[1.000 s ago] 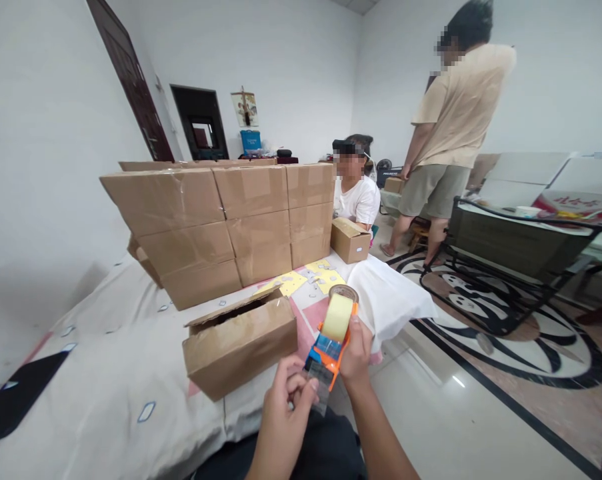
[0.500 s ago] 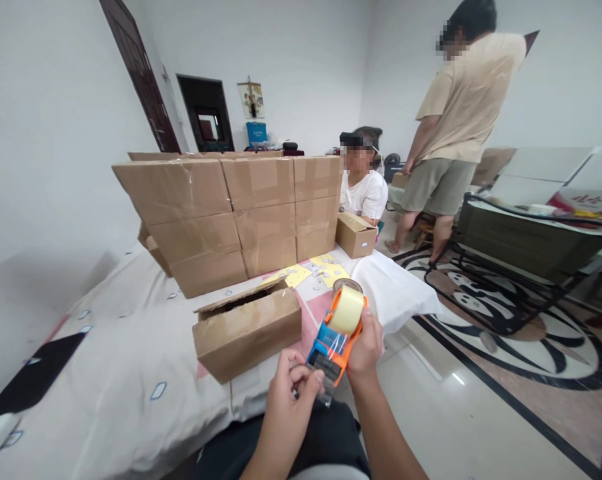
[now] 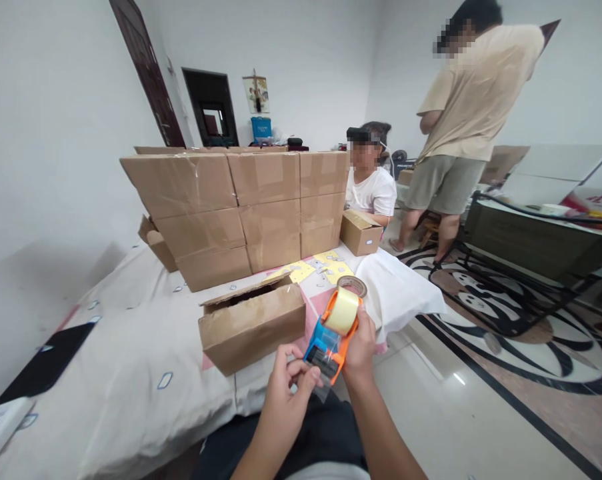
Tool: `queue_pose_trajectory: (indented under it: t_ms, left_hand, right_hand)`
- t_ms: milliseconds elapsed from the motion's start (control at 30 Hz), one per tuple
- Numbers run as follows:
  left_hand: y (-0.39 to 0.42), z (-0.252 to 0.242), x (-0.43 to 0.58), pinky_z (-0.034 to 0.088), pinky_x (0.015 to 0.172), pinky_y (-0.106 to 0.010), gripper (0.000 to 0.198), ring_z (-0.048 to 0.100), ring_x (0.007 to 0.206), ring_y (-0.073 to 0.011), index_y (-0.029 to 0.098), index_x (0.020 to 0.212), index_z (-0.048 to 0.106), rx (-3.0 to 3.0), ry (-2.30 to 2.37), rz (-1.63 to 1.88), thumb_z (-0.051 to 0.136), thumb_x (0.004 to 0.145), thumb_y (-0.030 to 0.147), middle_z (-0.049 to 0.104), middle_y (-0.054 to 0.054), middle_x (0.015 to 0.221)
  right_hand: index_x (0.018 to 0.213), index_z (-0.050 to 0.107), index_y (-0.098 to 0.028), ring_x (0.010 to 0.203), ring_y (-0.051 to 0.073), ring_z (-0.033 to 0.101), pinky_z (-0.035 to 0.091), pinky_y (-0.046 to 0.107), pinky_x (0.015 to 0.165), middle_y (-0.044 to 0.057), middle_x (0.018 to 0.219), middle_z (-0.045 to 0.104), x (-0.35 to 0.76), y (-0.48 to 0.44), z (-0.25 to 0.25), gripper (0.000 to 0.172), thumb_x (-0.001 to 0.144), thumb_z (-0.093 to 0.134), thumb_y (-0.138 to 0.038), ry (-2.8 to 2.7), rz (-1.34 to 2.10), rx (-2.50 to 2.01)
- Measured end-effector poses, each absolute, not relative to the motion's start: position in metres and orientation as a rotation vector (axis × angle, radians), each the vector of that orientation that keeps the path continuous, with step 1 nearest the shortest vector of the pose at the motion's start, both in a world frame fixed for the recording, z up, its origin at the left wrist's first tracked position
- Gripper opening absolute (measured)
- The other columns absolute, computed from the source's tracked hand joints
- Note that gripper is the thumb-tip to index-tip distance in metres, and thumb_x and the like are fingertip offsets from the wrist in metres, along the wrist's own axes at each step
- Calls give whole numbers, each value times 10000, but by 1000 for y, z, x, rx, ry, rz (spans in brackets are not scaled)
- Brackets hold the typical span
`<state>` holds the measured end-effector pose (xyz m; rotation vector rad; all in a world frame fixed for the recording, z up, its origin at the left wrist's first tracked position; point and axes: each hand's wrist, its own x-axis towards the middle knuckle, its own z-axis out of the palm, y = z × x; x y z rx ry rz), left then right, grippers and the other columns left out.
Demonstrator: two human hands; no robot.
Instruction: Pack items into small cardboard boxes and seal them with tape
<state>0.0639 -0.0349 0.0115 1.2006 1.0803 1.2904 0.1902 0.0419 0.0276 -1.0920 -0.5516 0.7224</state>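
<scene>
An orange and blue tape dispenser (image 3: 325,347) with a pale roll of packing tape (image 3: 343,311) is gripped in my right hand (image 3: 361,343) over my lap. My left hand (image 3: 291,381) is closed at the dispenser's near end, its thumb and fingers pinching the clear tape end (image 3: 322,391). Just ahead and to the left, a cardboard box (image 3: 255,328) lies on the cloth, a dark gap showing along its top flaps. Behind the dispenser a brown tape roll (image 3: 352,287) rests on the cloth.
Stacked cardboard boxes (image 3: 273,210) form a wall across the bed (image 3: 125,373). A smaller box (image 3: 361,233) stands at their right end, near a seated person in white (image 3: 373,190). Another person (image 3: 481,100) stands at the right, by a dark folding frame (image 3: 535,247).
The view has shifted slightly. The dispenser has moved a little left and down against the brown roll, which shows more now. The standing person's lowered arm has come up.
</scene>
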Motion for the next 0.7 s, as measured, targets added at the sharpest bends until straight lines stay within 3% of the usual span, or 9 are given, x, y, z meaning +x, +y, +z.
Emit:
queue_pose_trajectory:
  t_ms: [267,700]
  left_hand:
    - [-41,17,50,464,735,-271,246,668,769,-150,248,1003,382,1306,1043,1208,588,935,366,693,12,797]
    - [-34,15,49,398,608,-203,283,488,565,-74,241,959,373,1256,1148,1180,634,852,221,659,57,759]
  right_hand:
    - [829,607,-183,742,145,592,489,266,679,-33,779,610,184,47,25,336,820,613,-519,-404,804,-1030]
    - [876,587,-193,794,131,595,517,255,724,-30,832,590,178,55,15,307,822,610,-495,-365,775,-1051]
